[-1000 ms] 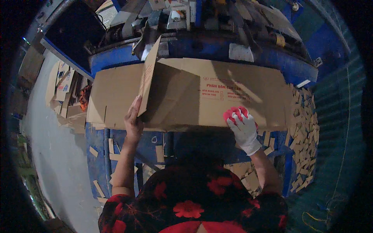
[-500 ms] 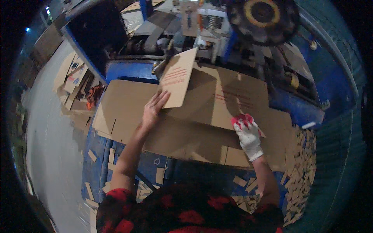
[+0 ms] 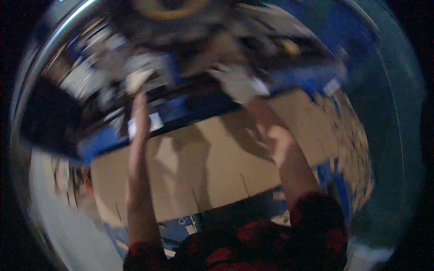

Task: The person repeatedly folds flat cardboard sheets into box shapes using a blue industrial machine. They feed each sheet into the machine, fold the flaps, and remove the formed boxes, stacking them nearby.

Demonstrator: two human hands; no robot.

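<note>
Both arms reach forward over a large brown cardboard sheet point(image 3: 181, 176) to the machine behind it. My bare left hand point(image 3: 139, 82) is at the machine's front, smeared by motion; its fingers do not show clearly. My right hand point(image 3: 236, 82), in a white glove, is farther right by the machine's dark parts. Its fingers point left and are blurred, so I cannot make out whether it holds anything. A brownish flat patch, perhaps cardboard, lies just beyond the glove. Shadows of my arms fall across the sheet.
A blue machine beam point(image 3: 181, 109) runs along the sheet's far edge. Overhead hangs a dark round wheel point(image 3: 174, 11) with a yellowish ring. Many cardboard scraps point(image 3: 357, 153) are heaped at the right. More cardboard pieces point(image 3: 68, 176) lie at the left, beside the grey floor point(image 3: 68, 226).
Both hands have moved forward, off the large sheet to the machine. The smaller printed piece that my left hand held up is no longer distinguishable. The whole view has shifted and blurred.
</note>
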